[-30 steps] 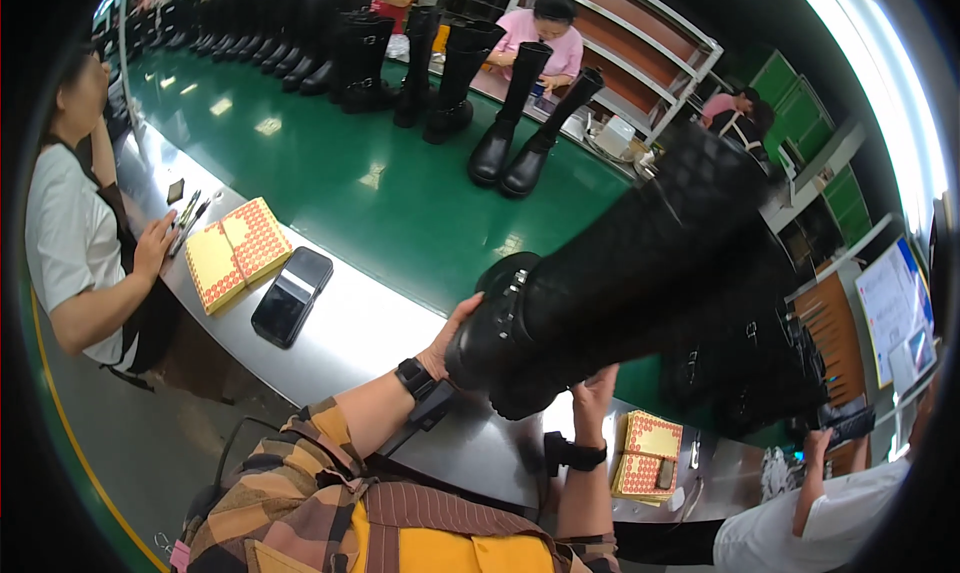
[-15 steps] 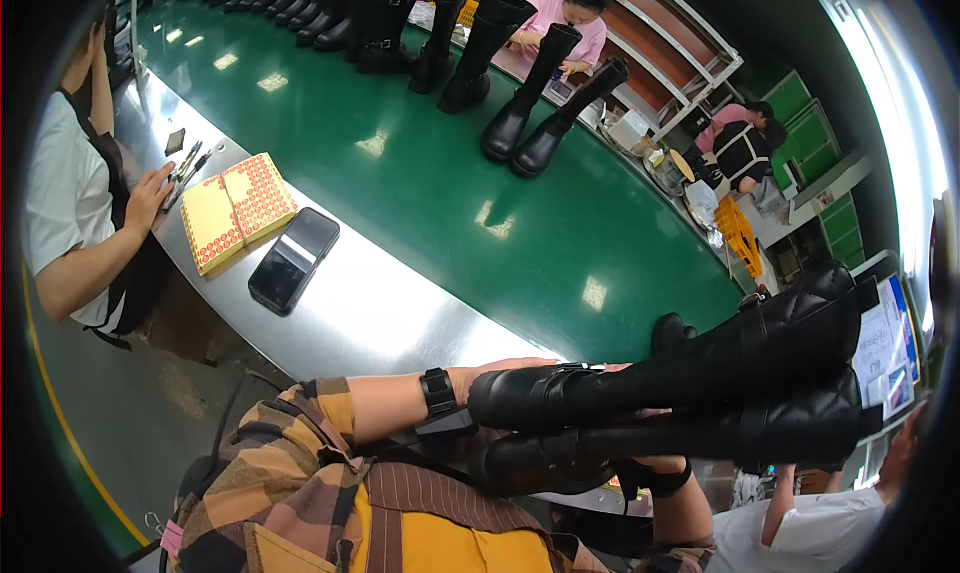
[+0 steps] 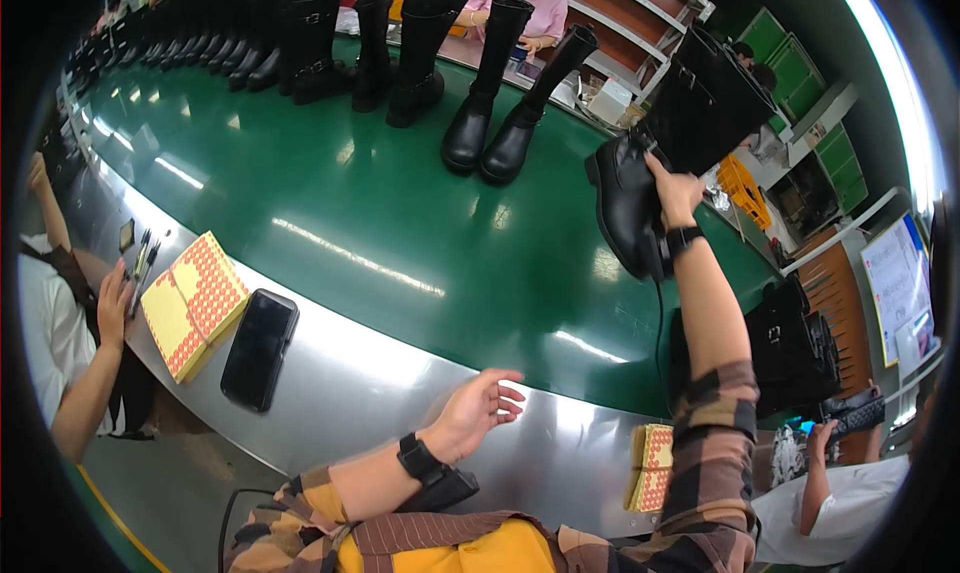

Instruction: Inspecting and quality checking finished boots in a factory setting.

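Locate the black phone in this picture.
In the head view, the black phone lies face up on the steel ledge at the person's left, beside the yellow dotted box and left of the empty left hand.

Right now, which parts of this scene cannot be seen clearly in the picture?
- Head view: the right hand grips the black boot; its palm side is hidden against the boot.
- The boots on the right shelf are too dark to count.
- The row of boots far left blurs toward the rim.
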The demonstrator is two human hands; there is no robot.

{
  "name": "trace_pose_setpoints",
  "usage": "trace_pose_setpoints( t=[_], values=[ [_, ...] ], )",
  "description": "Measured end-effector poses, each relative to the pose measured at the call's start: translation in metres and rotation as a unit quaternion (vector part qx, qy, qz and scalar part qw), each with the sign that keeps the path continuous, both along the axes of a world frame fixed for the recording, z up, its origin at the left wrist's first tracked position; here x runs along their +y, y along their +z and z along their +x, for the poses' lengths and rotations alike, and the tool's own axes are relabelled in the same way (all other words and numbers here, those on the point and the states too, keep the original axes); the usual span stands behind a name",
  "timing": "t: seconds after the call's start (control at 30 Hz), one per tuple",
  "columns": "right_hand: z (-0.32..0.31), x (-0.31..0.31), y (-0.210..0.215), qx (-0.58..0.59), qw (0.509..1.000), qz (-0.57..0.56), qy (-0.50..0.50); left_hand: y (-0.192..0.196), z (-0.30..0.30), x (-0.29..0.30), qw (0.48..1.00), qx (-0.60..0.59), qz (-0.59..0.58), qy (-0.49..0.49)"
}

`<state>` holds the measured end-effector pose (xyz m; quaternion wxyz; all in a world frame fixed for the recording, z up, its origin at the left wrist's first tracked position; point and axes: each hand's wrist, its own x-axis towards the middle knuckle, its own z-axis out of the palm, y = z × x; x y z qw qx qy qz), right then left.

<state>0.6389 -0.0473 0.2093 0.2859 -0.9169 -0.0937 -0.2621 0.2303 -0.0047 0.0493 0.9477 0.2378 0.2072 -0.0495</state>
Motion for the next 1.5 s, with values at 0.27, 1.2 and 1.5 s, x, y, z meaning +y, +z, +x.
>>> trace_pose_setpoints(
  t=[0.27, 1.2, 1.5],
  values=[
    [0.019, 0.062, -0.18, 0.207, 0.965, -0.163, -0.007, 0.004, -0.002, 0.002, 0.998, 0.046, 0.017, -0.026],
    [-0.17, -0.328, 0.088, -0.183, 0.911, -0.334, -0.156, -0.019, 0.007, -0.002, 0.991, 0.009, 0.131, -0.015],
    [-0.127, -0.38, 0.118, 0.117, 0.975, -0.177, 0.072, -0.014, 0.003, -0.002, 0.99, 0.0, 0.14, -0.016]
  ],
)
